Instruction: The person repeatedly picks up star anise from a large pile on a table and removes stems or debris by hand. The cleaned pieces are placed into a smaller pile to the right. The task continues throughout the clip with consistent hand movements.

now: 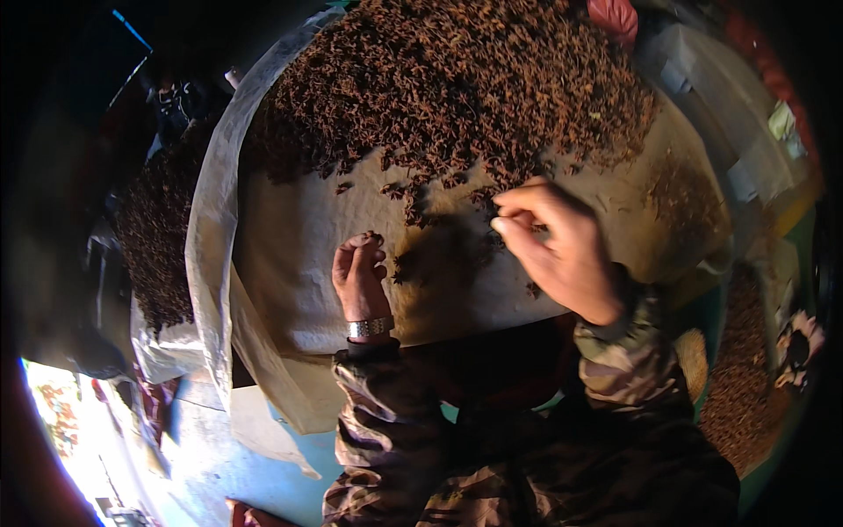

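Note:
A large heap of dried star anise [461,85] covers the far part of a sheet-covered work surface [296,263]. My left hand [362,270], with a metal watch band at the wrist, is over the near part of the sheet and pinches a small dark piece, probably star anise, between thumb and fingertips. At the heap's near edge, my right hand [556,240] is curled, its thumb and forefinger close together; it is slightly blurred, and whether anything is between them is unclear. Loose star anise [398,270] lies between the hands.
Clear plastic sheeting [214,230] hangs along the left edge of the surface. Beyond it is another dark heap of star anise [158,244]. Small debris [685,197] lies at the right of the sheet. More reddish-brown pieces [737,382] lie lower right, and a red thing [614,23] at the top.

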`<state>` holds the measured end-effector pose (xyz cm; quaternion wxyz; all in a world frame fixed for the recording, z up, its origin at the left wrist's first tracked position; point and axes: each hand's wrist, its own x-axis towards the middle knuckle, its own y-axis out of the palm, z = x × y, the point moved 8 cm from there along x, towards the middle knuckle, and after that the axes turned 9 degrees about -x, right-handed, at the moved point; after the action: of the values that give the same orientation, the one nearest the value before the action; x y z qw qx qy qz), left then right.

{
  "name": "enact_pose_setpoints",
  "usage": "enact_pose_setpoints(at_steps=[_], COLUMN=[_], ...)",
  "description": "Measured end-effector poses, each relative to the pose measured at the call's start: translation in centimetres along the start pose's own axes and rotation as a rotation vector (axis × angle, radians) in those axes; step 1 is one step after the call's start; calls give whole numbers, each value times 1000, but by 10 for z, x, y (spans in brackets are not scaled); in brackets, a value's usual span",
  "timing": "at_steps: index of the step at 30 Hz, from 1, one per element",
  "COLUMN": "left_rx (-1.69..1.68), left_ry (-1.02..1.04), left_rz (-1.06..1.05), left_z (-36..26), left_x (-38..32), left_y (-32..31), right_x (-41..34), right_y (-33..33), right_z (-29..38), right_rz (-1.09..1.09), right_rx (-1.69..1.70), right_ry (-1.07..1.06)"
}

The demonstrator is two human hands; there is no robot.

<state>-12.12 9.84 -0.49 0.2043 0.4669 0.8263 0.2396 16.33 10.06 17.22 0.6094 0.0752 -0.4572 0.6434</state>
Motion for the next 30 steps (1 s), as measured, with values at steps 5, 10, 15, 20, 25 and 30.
enact_pose_setpoints(at_steps=[5,10,15,20,25,30], left_rx=[-219,-412,-596,-670,-690,-663], left_ry=[-101,-217,-420,-487,-515,-530], left_rz=[-64,-52,57,185,275,308], left_z=[3,6,13,7,3,3], left_x=[3,5,-2,-9,-13,-18], left_y=[-1,-7,12,24,28,31], right_x=[-2,28,22,22,9,-1], right_y=[93,154,196,195,191,159], right_z=[-59,-53,-84,-90,-87,-68], right_rz=[185,329,456,459,511,430], right_rx=[-170,-276,-452,-399,-457,-383], right_ry=[23,-56,-87,-20,-18,-45])
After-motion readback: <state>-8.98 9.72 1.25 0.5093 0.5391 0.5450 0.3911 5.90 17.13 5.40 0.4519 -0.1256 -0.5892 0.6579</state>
